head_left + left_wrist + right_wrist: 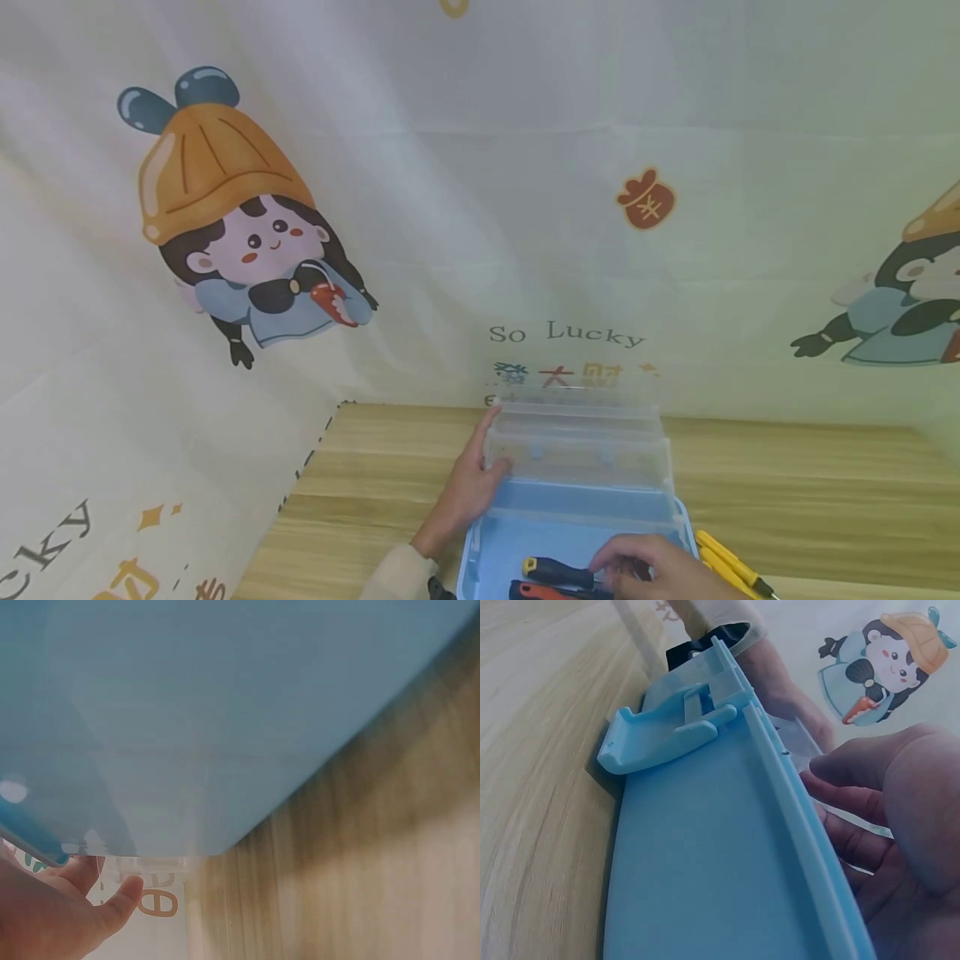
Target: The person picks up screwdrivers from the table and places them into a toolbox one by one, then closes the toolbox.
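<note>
In the head view a light-blue plastic box [468, 557] stands with its clear lid [581, 458] raised. My left hand [471, 487] holds the lid at its left edge, thumb in front and fingers along the side. Inside the box lies a screwdriver [558, 572] with a black handle and yellow end. My right hand [648, 567] reaches in over the right side and pinches this screwdriver near its shaft. Just below it is a red-and-black handled tool [551, 592], cut off by the frame edge. In the right wrist view the box wall hides the tools.
Two yellow-handled tools [723, 558] lie on the wooden table [810, 492] right of the box. A blue latch [664, 731] sticks out from the box's front wall. A printed cloth [480, 208] hangs behind the table.
</note>
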Demonstrator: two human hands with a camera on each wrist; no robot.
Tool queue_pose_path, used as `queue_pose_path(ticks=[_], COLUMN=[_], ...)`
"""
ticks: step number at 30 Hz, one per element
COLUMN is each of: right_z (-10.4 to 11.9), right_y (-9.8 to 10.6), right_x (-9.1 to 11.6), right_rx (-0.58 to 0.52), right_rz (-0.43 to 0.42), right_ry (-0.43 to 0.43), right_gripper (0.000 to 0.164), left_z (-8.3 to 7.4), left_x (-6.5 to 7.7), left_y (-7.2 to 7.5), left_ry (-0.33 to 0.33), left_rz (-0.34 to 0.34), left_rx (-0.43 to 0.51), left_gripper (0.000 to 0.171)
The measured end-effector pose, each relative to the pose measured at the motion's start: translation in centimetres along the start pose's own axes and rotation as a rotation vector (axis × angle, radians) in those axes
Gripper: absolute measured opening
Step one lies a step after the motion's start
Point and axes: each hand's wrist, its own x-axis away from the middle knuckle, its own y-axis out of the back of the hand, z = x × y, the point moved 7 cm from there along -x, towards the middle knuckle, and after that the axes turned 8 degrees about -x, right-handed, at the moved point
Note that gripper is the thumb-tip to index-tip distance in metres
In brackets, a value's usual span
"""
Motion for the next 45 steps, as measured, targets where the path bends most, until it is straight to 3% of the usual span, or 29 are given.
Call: queue_pose_path(ticks=[11, 18, 25, 30, 37, 45], right_z=[1.2, 1.7, 2.5, 3.0, 3.1, 2.7], right_y=[0.9, 1.3, 2.3, 3.2, 4.3, 5.9], right_x=[1.3, 2.1, 3.4, 4.3, 5.4, 7.1], right_rx=[0.036, 0.059, 0.178, 0.196, 0.168, 0.205], right_rz=[-0.027, -0.078, -0.127, -0.148, -0.193, -0.242], right_ry=[0.078, 0.075, 0.141, 0.13, 0.028, 0.005], right_gripper=[0.025, 0.024, 0.025, 0.023, 0.023, 0.026], left_z=[-0.2, 0.0, 0.3, 0.2, -0.2, -3.8], left_x=[0.1, 0.1, 0.1, 0.1, 0.1, 1.5], left_y=[0.1, 0.0, -0.2, -0.1, 0.0, 1.0], left_ry=[-0.001, 0.002, 0.013, 0.001, -0.017, -0.014], left_rz=[-0.006, -0.006, 0.007, 0.003, -0.007, 0.002], left_rx=[-0.016, -0.011, -0.004, -0.004, 0.0, 0.029], left_gripper=[0.072, 0.072, 0.074, 0.074, 0.072, 0.069])
